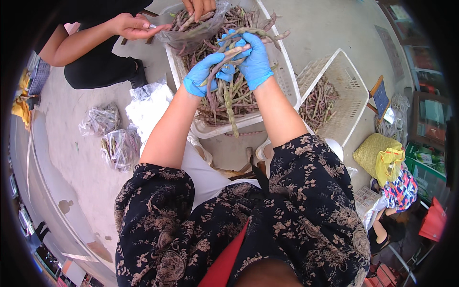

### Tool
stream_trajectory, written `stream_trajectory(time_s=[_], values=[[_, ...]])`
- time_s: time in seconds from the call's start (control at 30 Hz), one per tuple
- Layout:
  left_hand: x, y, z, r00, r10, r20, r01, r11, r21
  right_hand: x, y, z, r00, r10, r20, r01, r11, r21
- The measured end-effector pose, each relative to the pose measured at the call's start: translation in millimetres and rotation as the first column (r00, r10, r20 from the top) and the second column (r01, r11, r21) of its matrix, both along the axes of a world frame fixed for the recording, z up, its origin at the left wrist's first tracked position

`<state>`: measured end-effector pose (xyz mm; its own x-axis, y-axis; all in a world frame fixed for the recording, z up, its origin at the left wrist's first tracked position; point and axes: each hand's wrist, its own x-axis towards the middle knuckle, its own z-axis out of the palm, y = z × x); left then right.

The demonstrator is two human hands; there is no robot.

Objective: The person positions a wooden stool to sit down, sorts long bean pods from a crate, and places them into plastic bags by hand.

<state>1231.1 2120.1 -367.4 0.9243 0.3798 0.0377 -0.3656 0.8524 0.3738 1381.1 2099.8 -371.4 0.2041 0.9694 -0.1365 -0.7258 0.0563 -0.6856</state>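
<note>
Both my hands wear blue disposable gloves and are raised over a white plastic crate (204,132) of purple-green bean pods (247,98). My left hand (208,73) grips the near ends of several long pods. Around the middle of a bunch of pods (235,52) closes my right hand (254,61), with pod tips sticking out beyond it to the upper right. Some pods hang down from between my hands towards the crate's near rim. At the crate's far left, another person's hand (199,8) is in a clear plastic bag (195,34) of pods; their other hand (138,27) is beside it.
A second white crate (353,97) with pods stands tilted at the right. Filled plastic bags (121,149) and a pile of white plastic bags (150,106) lie on the floor at left. A folding stool (379,97) and a yellow-green sack (373,152) are farther right.
</note>
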Motion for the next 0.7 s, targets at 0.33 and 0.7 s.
stream_trajectory(time_s=[0.33,0.7], values=[[-15.0,12.0,6.4,0.996,0.053,-0.077,-0.058,0.996,-0.066,10.6,6.7,6.5,0.923,0.082,-0.376,-0.007,0.981,0.195],[-37.4,50.1,-118.3,0.809,0.182,-0.558,-0.257,0.965,-0.059,92.3,-23.4,-97.1,0.946,0.237,0.222,-0.041,0.764,-0.644]])
